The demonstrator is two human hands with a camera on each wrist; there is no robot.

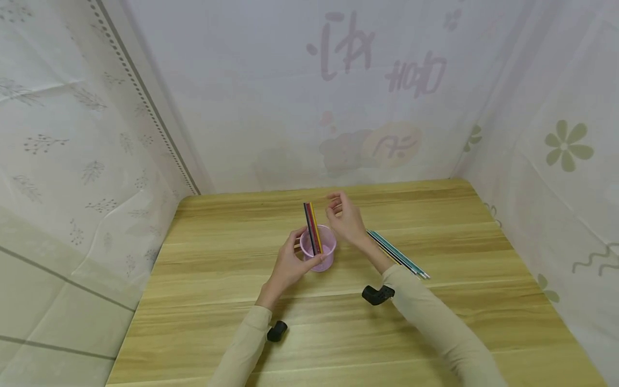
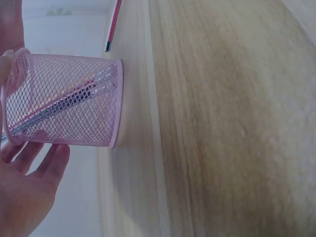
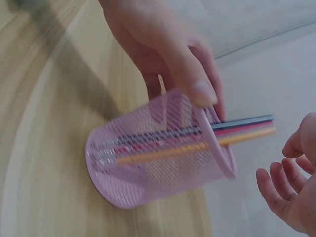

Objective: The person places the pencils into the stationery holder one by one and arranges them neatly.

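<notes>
My left hand [image 1: 290,263] grips a pink mesh pencil cup [image 1: 329,263], thumb at the near side of the rim and fingers round the far left side. Several pencils [image 1: 311,220] lean inside the cup: dark, red and yellow ones, their upper ends above the rim. The right wrist view shows them slanting through the mesh of the cup [image 3: 148,182]. My right hand [image 1: 345,217] hovers just right of the pencil tops, fingers loosely bent, holding nothing. In the left wrist view, the base of the cup [image 2: 118,103] is at the wooden tabletop.
More pencils [image 1: 400,255], teal, dark and yellow, lie in a slanted bunch on the wooden table [image 1: 217,258], right of the cup and partly behind my right forearm. Patterned cloth hangings [image 1: 251,107] rise behind the table and along both sides.
</notes>
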